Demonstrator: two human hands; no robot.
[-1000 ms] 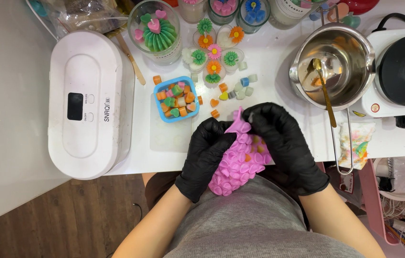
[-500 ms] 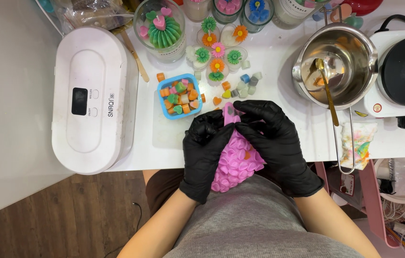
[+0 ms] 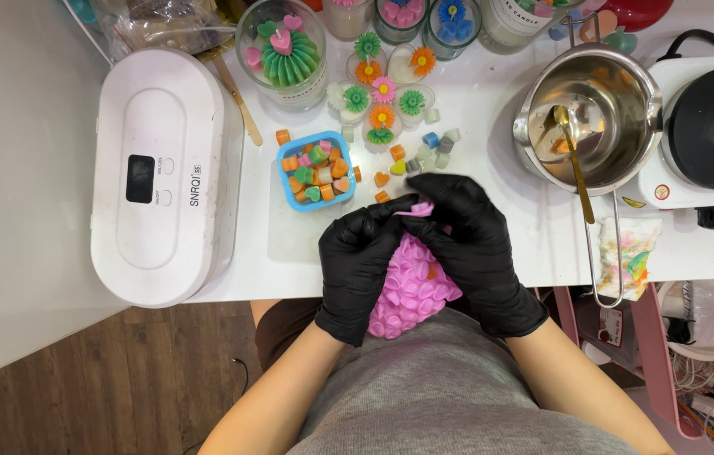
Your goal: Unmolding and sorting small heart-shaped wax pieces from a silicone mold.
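Note:
Both my hands wear black gloves and grip a pink silicone mould [image 3: 412, 291] with heart-shaped cavities, held at the table's near edge against my grey shirt. My left hand [image 3: 359, 261] clasps its left side. My right hand [image 3: 475, 244] wraps the right side, fingertips pinching the mould's top edge. Just beyond the hands stands a small blue square container [image 3: 316, 170] full of coloured wax hearts, with loose wax pieces [image 3: 424, 152] scattered beside it.
A white oval machine with a small screen [image 3: 163, 173] sits at left. A steel pot with a spoon [image 3: 589, 118] and a white hotplate [image 3: 711, 131] stand at right. Flower candles and jars [image 3: 289, 50] line the back. A stained cloth [image 3: 627, 253] lies near the edge.
The hands have closed further over the mould, folding it narrower; the left hand now covers more of its left side and the right fingertips pinch the top.

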